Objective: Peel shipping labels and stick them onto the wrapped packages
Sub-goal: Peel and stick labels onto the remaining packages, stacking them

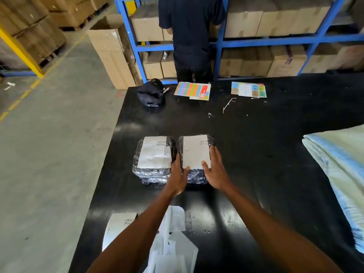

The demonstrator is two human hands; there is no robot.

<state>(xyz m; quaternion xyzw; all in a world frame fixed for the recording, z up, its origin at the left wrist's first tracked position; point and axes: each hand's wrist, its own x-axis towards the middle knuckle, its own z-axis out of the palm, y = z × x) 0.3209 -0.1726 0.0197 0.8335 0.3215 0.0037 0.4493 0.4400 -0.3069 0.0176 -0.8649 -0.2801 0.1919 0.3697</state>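
Two dark packages wrapped in clear film lie side by side on the black table (256, 154). The left package (153, 172) carries a white label (154, 152). On the right package (197, 176) lies another white shipping label (196, 151). My left hand (179, 174) rests flat on that label's near left corner, fingers apart. On the label's right edge and near corner my right hand (214, 170) presses flat. A strip of shipping labels (118, 227) curls at the table's near left edge, beside white peeled backing paper (173, 243).
A person in dark clothes (191, 36) stands at the blue shelving (236, 42) of cardboard boxes beyond the table. A black cap (150, 93), a marker, two colourful sticker sheets (193, 91) and a stack of pale sacks (340, 174) lie on the table. Concrete floor lies left.
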